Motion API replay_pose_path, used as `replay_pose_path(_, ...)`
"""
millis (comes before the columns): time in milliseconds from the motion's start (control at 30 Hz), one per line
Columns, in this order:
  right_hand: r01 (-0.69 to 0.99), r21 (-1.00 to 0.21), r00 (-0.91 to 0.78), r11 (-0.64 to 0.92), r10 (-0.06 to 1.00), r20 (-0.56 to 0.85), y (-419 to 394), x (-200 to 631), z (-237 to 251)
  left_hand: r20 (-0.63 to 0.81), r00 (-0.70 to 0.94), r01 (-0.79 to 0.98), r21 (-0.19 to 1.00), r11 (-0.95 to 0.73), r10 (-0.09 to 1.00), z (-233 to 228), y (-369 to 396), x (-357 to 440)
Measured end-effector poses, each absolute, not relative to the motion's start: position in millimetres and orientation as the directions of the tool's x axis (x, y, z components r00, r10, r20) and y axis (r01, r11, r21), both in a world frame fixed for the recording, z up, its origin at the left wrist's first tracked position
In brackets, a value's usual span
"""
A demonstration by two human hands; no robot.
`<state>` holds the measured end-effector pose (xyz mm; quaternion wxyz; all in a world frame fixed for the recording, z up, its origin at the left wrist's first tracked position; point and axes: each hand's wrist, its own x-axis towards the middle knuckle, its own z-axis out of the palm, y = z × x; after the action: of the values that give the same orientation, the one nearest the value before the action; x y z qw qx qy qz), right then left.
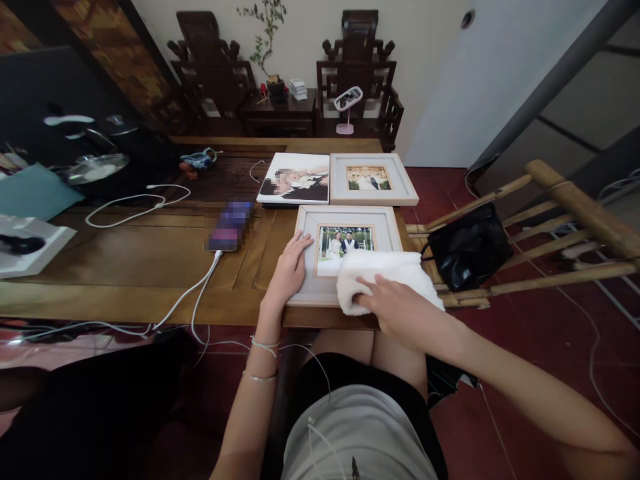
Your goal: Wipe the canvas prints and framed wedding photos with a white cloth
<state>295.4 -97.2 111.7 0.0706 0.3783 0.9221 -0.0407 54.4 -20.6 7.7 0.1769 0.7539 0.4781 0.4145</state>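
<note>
A pale photo frame (pixel 309 220) with a picture of two people outdoors lies flat at the table's near edge. My left hand (pixel 291 267) rests on its left border, fingers stretched out over the rim. A folded white towel (pixel 385 267) covers the frame's lower right corner and hangs past its right side. My right hand (pixel 395 303) is closed on the towel at its left end, the thumb side tucked into the fold. Directly behind lie another framed photo (pixel 370 180) and a white-covered picture panel (pixel 295 179), side by side.
A phone (pixel 231 227) with a white charging cable (pixel 190 291) lies left of the frame on the wooden table (pixel 150 260). Farther left are a glass-lidded pot (pixel 97 169) and a white box (pixel 33 247). At right, a bamboo chair (pixel 540 243) holds a black bag (pixel 470 247).
</note>
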Motion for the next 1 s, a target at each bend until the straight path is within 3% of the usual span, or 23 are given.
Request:
replay_pose_path(200,0.78,0.098,-0.623,0.619,0.782,0.022,-22.9,302.4,72.3,0.462,0.212,0.574,0.655,-0.492,0.861,6.9,-19.7,53.4)
replay_pose_path(367,0.826,0.159,-0.561,0.541,0.816,0.139,45.6,299.8,71.9,0.458,0.215,0.571,0.657,-0.492,0.862,7.5,-20.4,52.7)
replay_pose_path(633,0.799,0.149,-0.571,0.582,0.813,-0.112,1.0,283.4,84.1,0.462,0.198,0.566,0.666,-0.486,0.864,6.2,-20.4,54.1)
replay_pose_path(800,0.707,-0.051,-0.683,0.706,0.661,-0.31,-64.3,288.3,117.9,0.467,0.192,0.575,0.659,-0.484,0.863,6.3,-20.6,55.1)
replay_pose_path(900,0.598,-0.172,-0.79,0.783,0.54,-0.29,-86.7,287.6,131.4,0.461,0.192,0.587,0.653,-0.478,0.867,7.0,-20.9,55.0)
replay_pose_path(1000,0.592,-0.172,-0.801,0.788,0.552,-0.232,-92.0,282.7,123.2,0.457,0.203,0.59,0.649,-0.481,0.866,6.7,-20.6,54.5)
